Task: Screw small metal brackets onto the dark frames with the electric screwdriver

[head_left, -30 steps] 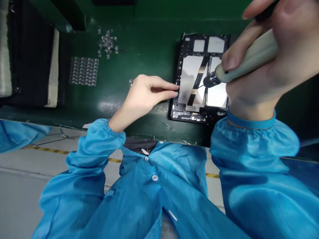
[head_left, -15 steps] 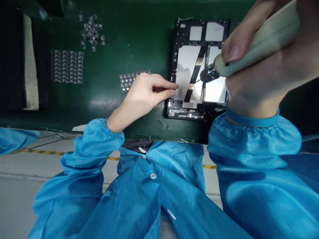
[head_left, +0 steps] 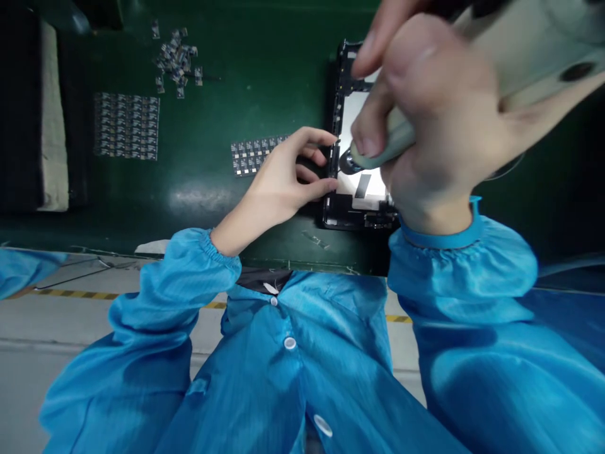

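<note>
No readable text, labels or numbers anywhere in view. Opened tablet (head_left: 352, 202) and small-part sheets (head_left: 126, 125) too blurred to show any markings.

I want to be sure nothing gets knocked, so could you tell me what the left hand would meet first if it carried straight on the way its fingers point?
The left hand points right; its fingertips already look to touch the opened tablet, though depth is unclear.
</note>
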The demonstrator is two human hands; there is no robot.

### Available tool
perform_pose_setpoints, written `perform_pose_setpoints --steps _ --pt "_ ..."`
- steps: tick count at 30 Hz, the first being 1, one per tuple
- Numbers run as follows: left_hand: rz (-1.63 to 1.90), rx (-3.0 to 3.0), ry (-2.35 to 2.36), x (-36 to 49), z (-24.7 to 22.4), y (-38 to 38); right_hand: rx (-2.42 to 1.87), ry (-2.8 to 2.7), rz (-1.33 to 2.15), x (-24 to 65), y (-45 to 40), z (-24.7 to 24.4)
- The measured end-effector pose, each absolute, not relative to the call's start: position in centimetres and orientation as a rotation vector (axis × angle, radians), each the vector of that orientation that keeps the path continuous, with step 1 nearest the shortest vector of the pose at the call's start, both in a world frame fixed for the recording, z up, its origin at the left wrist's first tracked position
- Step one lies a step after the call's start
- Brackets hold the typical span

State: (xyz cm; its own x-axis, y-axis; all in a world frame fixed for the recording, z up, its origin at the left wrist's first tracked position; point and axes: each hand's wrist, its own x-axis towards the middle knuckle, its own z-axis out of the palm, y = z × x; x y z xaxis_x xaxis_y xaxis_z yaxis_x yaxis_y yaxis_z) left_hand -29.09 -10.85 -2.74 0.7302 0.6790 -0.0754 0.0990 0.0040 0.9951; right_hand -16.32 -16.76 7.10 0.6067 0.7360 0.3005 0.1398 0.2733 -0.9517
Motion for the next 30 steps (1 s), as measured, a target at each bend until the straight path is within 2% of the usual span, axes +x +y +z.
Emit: perform_pose_setpoints --steps 6,19,21,26,30 --pt "0.55 1.545 0.664 -28.9 -2.8 -11.5 -1.29 -0.921 0.572 -15.1 -17.9 4.4" --pt "0.576 1.565 0.665 -28.8 -2.7 -11.8 -1.306 -1.071 0.586 -15.5 -17.0 3.3" --pt "0.598 1.56 0.661 -28.8 -2.8 -11.9 -1.244 -1.119 0.517 -15.2 -16.6 3.1" --pt "0.667 1.49 0.696 -28.3 -3.1 -12.7 -0.787 -1.226 0.402 -14.5 -15.4 2.9" --pt "0.728 1.398 0.728 -27.9 -3.4 -13.0 -0.761 -1.287 0.347 -15.0 -15.4 3.0"
